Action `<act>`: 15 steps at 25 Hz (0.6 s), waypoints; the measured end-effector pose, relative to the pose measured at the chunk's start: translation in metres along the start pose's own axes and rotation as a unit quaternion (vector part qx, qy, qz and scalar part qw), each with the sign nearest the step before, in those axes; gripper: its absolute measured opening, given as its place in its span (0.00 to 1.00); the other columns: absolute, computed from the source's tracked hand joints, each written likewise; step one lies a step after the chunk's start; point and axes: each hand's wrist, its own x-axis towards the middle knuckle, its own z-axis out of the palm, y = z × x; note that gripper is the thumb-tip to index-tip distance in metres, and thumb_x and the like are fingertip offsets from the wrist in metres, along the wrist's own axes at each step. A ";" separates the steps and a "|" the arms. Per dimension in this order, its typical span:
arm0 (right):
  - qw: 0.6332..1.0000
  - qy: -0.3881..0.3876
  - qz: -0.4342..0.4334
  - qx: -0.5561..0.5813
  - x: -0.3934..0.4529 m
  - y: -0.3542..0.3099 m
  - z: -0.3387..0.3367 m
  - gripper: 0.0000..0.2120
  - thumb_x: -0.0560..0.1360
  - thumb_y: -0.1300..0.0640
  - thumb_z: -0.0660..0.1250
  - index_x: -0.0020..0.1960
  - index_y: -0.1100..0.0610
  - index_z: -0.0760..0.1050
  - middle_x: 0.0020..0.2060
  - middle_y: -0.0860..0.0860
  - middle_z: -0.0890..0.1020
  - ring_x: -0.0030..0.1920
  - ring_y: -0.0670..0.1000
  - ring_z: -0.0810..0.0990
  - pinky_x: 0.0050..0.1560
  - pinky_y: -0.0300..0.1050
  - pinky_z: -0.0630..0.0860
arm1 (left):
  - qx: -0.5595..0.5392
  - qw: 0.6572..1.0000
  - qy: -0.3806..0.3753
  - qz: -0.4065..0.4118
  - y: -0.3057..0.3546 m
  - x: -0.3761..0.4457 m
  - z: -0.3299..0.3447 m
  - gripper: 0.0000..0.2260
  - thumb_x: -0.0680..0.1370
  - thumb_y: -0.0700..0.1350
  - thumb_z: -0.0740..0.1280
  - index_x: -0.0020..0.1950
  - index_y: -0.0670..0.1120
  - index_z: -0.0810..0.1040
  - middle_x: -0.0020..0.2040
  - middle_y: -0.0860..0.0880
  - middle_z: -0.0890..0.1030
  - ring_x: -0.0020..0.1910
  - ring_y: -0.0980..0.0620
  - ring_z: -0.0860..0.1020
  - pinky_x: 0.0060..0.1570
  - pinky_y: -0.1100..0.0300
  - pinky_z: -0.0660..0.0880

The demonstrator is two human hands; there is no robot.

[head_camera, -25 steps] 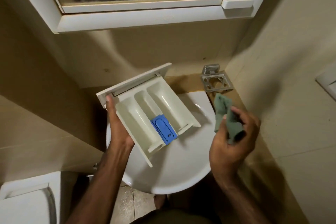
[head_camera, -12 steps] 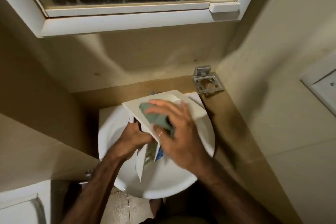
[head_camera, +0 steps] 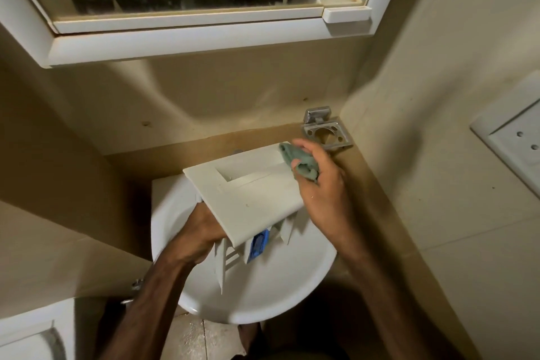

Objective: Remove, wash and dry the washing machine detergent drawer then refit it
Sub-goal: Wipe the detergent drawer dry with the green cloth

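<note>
The white detergent drawer (head_camera: pixel 248 193) hangs over the white basin (head_camera: pixel 263 295), turned so its flat front panel with the recessed handle faces up at me. Its compartments point down, and the blue insert (head_camera: pixel 258 245) shows below the panel's edge. My left hand (head_camera: pixel 201 235) grips the drawer body from the left, underneath the panel. My right hand (head_camera: pixel 318 184) holds a bunched green cloth (head_camera: pixel 296 162) and presses it against the right end of the handle recess.
A metal holder (head_camera: pixel 324 131) is fixed to the wall behind the basin. A white mirror cabinet (head_camera: pixel 187 38) juts out overhead. A white wall socket plate (head_camera: pixel 514 131) sits on the right wall, and a white toilet (head_camera: pixel 26 333) is at the lower left.
The drawer has been turned from compartments-up to front panel up. My right hand has brought the cloth onto the panel and slid it from the middle to the right end.
</note>
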 end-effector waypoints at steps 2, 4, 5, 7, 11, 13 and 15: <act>0.995 -0.041 -0.085 0.024 -0.028 -0.028 0.016 0.29 0.77 0.67 0.70 0.73 0.44 0.75 0.65 0.45 0.82 0.65 0.48 0.80 0.67 0.54 0.77 | 0.016 1.000 0.007 -0.010 0.001 0.003 0.001 0.19 0.63 0.41 0.77 0.52 0.54 0.86 0.49 0.51 0.87 0.50 0.52 0.84 0.50 0.53 0.82; 0.971 -0.102 -0.213 0.036 -0.064 -0.053 0.030 0.29 0.73 0.75 0.68 0.70 0.55 0.79 0.68 0.49 0.81 0.70 0.49 0.77 0.71 0.54 0.75 | 0.031 0.999 0.017 -0.036 -0.009 0.002 -0.004 0.16 0.75 0.34 0.71 0.46 0.56 0.86 0.40 0.61 0.85 0.42 0.62 0.83 0.45 0.63 0.81; 0.957 -0.122 -0.258 0.055 -0.072 -0.057 0.032 0.28 0.71 0.78 0.67 0.68 0.60 0.81 0.68 0.52 0.81 0.71 0.52 0.77 0.71 0.54 0.74 | 0.033 0.997 0.029 -0.061 -0.007 0.002 -0.002 0.20 0.79 0.36 0.68 0.41 0.62 0.86 0.36 0.65 0.83 0.38 0.66 0.82 0.42 0.68 0.79; 0.937 -0.151 -0.304 0.082 -0.064 -0.045 0.023 0.24 0.72 0.79 0.68 0.65 0.64 0.82 0.67 0.55 0.81 0.71 0.53 0.77 0.73 0.57 0.72 | -0.002 0.998 0.006 -0.067 -0.004 0.001 -0.001 0.09 0.73 0.46 0.77 0.42 0.62 0.86 0.38 0.60 0.85 0.40 0.63 0.83 0.43 0.66 0.80; 0.983 -0.059 -0.171 0.039 -0.004 0.011 -0.005 0.16 0.80 0.70 0.68 0.62 0.55 0.83 0.65 0.46 0.83 0.67 0.48 0.80 0.71 0.59 0.73 | 0.015 1.000 0.001 -0.014 0.003 0.005 -0.001 0.28 0.58 0.43 0.78 0.58 0.47 0.80 0.51 0.51 0.87 0.52 0.52 0.84 0.52 0.55 0.81; 0.999 -0.001 -0.031 0.009 0.034 0.031 -0.015 0.18 0.78 0.69 0.68 0.61 0.51 0.83 0.58 0.44 0.85 0.59 0.46 0.83 0.63 0.53 0.80 | 0.019 1.000 -0.008 -0.017 0.000 0.005 0.000 0.30 0.57 0.44 0.78 0.58 0.45 0.78 0.50 0.51 0.87 0.51 0.53 0.84 0.51 0.56 0.82; 0.999 0.008 0.007 -0.041 0.047 0.029 -0.008 0.22 0.76 0.70 0.68 0.60 0.48 0.82 0.53 0.44 0.85 0.55 0.48 0.84 0.56 0.50 0.82 | 0.030 0.999 -0.009 -0.025 0.000 0.006 0.003 0.30 0.56 0.44 0.78 0.58 0.46 0.78 0.50 0.51 0.87 0.51 0.53 0.84 0.52 0.55 0.82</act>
